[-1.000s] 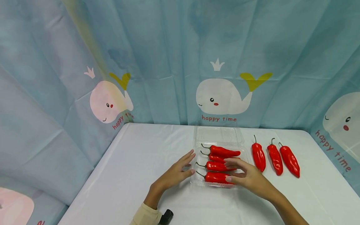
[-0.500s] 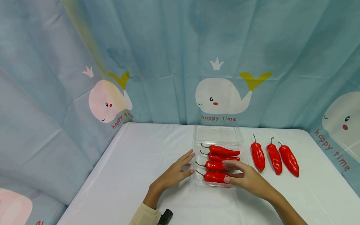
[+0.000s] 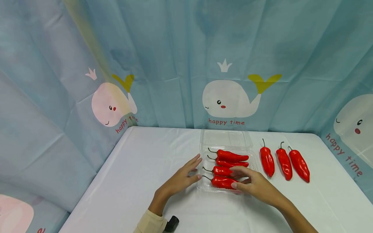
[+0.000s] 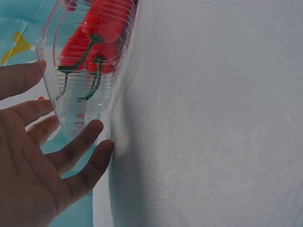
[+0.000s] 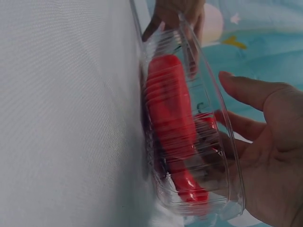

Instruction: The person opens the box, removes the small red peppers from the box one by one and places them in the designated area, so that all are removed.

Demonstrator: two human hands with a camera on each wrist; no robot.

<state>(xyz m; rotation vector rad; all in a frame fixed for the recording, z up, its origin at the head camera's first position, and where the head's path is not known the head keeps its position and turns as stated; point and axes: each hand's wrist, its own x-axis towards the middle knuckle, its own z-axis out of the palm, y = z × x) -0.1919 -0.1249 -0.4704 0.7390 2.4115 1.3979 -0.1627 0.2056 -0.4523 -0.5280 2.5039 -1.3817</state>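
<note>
A clear plastic clamshell box (image 3: 206, 187) lies with its lid (image 3: 223, 139) folded back. Several glossy red chili peppers (image 3: 225, 182) lie side by side in its base, green stems pointing left. My left hand (image 3: 179, 180) is at the left edge of the box; in the left wrist view, fingertips (image 4: 43, 65) meet the rim, the fingers spread. Over the right end of the two nearest peppers is my right hand (image 3: 254, 184), covering their tips. In the right wrist view its thumb (image 5: 251, 90) stands straight, apart from the fingers, which reach behind the clear wall and hold nothing visibly.
Three more red chili peppers (image 3: 267, 161) lie on the white tablecloth to the right of the box, stems pointing away. A blue curtain (image 3: 175, 64) with printed whales hangs behind the table. A black device (image 3: 172, 223) sits by the left sleeve.
My right hand has shifted slightly to the left over the nearest peppers. My left hand stays at the box edge, and the peppers keep their places.
</note>
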